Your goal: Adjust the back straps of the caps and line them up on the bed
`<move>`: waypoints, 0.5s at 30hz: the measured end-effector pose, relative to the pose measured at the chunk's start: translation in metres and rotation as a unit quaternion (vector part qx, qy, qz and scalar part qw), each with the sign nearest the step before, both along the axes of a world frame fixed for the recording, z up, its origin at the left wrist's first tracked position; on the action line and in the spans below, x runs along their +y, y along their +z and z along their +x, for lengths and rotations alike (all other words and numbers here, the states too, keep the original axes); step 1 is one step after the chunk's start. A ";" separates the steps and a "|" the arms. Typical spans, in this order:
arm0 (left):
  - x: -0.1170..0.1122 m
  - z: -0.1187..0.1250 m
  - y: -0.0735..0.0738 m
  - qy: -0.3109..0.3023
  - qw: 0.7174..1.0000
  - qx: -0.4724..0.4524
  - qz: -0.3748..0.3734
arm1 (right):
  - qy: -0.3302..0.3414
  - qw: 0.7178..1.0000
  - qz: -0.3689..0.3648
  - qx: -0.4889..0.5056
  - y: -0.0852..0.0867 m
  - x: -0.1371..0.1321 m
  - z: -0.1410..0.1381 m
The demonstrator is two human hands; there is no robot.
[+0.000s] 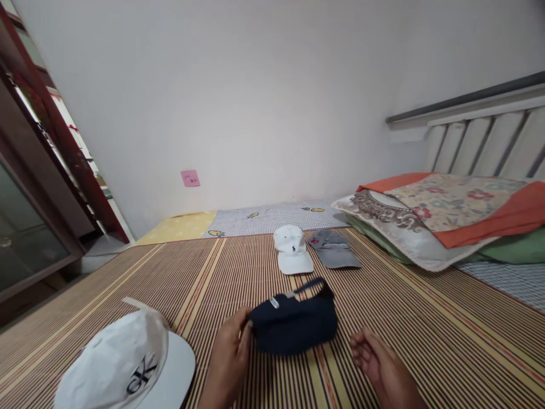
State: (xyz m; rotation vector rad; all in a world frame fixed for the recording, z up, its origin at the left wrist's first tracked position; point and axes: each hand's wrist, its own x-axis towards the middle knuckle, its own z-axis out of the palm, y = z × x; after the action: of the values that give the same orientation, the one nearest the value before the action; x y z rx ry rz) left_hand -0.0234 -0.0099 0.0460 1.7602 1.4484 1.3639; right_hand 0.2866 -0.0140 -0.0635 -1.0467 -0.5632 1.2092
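A navy blue baseball cap (293, 324) is tilted above the striped mat in front of me, its back strap loop and metal buckle toward the top. My left hand (230, 355) grips the cap at its left end, thumb on the near side. To the right of the cap is my right hand (378, 360), apart from it, with fingers curled in and nothing visible in them. A white cap with black CK letters (123, 363) lies at the lower left. Farther off sit a white cap with a small dark logo (293, 250) and a grey cap (334, 250), side by side.
The striped mat (204, 284) covers the bed, with a checked cloth (272, 218) along the wall. Stacked pillows (451, 210) lie at the right, below a radiator (489, 145). A pink note (189, 178) is on the wall; a cabinet (34, 227) stands left.
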 end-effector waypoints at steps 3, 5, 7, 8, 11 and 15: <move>-0.011 0.003 0.016 -0.011 0.995 -0.096 -0.022 | 0.013 1.000 -0.013 0.003 0.003 -0.002 -0.007; -0.016 0.007 0.023 -0.067 0.973 -0.203 -0.086 | 0.042 0.999 -0.026 0.015 0.005 -0.003 -0.016; -0.018 0.012 0.023 -0.110 0.927 -0.323 -0.156 | 0.089 0.995 -0.036 0.035 0.007 -0.004 -0.026; -0.017 0.015 0.021 -0.120 0.900 -0.379 -0.179 | 0.112 0.992 -0.036 0.044 0.007 -0.004 -0.031; -0.013 0.023 0.009 -0.140 0.830 -0.501 -0.199 | 0.172 0.984 -0.004 0.042 0.006 -0.009 -0.038; -0.004 0.029 -0.014 -0.204 0.760 -0.579 -0.214 | 0.192 0.977 0.088 -0.023 0.013 -0.017 -0.029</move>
State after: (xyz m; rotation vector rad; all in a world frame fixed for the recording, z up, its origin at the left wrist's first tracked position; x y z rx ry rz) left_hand 0.0057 -0.0138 0.0320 0.5663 0.5252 1.2970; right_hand 0.2579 -0.0306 -0.0502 -0.8384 -0.9224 1.4423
